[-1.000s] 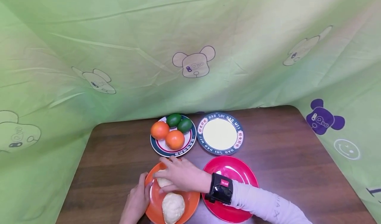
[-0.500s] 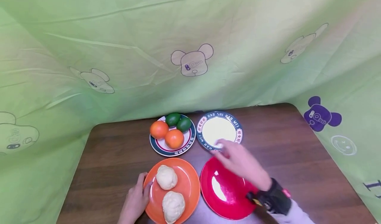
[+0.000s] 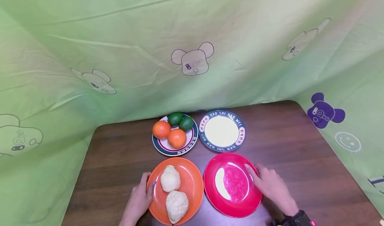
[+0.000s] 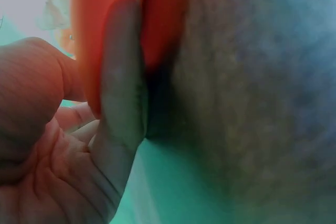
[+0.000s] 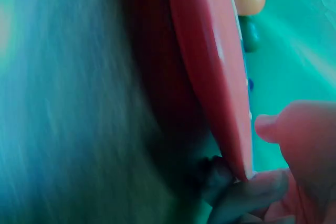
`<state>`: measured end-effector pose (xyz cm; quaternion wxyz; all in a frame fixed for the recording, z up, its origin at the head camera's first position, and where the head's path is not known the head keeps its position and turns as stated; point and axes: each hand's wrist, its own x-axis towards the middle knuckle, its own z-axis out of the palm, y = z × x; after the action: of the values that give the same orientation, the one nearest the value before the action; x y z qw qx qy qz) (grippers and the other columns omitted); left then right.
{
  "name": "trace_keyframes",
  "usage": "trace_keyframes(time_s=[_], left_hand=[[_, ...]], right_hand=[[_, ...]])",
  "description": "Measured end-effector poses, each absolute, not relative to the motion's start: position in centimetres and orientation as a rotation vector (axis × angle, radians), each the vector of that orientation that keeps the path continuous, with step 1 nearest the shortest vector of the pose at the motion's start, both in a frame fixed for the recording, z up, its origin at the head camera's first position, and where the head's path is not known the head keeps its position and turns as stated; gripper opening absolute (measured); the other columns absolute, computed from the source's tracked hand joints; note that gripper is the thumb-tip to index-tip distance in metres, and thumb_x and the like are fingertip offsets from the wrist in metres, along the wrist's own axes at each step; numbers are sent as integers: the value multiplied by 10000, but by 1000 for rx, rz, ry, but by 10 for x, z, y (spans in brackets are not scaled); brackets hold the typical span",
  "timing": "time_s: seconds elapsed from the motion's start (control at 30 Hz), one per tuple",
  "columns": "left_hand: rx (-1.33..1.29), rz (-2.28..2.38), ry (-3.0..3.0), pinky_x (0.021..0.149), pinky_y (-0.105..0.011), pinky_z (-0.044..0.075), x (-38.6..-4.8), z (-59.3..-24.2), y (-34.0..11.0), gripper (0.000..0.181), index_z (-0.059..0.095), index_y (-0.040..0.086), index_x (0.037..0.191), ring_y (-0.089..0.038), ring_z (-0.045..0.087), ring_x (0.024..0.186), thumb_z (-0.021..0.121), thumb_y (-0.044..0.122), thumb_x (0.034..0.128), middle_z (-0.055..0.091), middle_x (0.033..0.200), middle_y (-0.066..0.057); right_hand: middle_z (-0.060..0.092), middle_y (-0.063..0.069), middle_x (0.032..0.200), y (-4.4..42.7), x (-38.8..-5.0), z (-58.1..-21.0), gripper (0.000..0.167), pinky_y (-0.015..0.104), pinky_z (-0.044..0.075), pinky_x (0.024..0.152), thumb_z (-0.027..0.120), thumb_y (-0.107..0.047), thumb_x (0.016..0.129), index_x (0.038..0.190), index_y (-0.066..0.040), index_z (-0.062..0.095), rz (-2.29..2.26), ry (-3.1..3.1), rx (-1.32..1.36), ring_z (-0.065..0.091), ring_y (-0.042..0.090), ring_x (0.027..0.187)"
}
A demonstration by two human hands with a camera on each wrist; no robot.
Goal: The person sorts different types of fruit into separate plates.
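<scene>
On the orange plate lie two pale, lumpy pieces that look like buns or dough, one round and one tapering toward the front. My left hand grips the plate's left rim, thumb over the edge and fingers beneath it. To the right is the red plate, bare on top. My right hand holds its right rim; the right wrist view has fingers under the edge and the thumb above it. The lower part of the fingers is hidden by the rim in the head view.
Behind, a blue-rimmed plate carries two orange fruits and two green fruits. Beside it stands a white plate with a lettered rim. A green printed curtain hangs round the wooden table.
My right hand has left the round pale piece on the orange plate and moved right, to the red plate's rim. The left hand still holds the orange plate.
</scene>
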<state>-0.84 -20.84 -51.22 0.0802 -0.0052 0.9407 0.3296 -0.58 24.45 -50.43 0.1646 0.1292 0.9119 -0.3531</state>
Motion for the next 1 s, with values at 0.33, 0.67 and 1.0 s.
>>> trace_keyframes(time_s=[0.33, 0.67, 1.0], left_hand=[[-20, 887, 2631, 574, -322, 524, -34, -484, -214, 203, 564, 66, 1193, -138, 585, 639, 613, 181, 1034, 598, 759, -10], [390, 656, 3225, 543, -451, 544, -88, -416, -176, 336, 626, -5, 1175, -284, 604, 703, 733, 218, 949, 594, 919, -144], [634, 457, 3094, 725, -625, 576, -143, -407, -116, 716, 420, 113, 1513, -426, 554, 1151, 726, 373, 920, 463, 1380, -236]], right_hand=[[554, -13, 579, 236, -3, -515, 401, 267, 533, 530, 726, -420, 934, 1009, -27, 702, -821, 2777, 337, 550, 133, 483], [552, -20, 573, 236, -1, -516, 477, 261, 519, 515, 680, -492, 949, 1020, -21, 710, -811, 2802, 343, 544, 120, 475], [559, -13, 581, 236, -1, -514, 422, 274, 537, 531, 729, -431, 925, 1018, -20, 705, -796, 2790, 372, 549, 132, 483]])
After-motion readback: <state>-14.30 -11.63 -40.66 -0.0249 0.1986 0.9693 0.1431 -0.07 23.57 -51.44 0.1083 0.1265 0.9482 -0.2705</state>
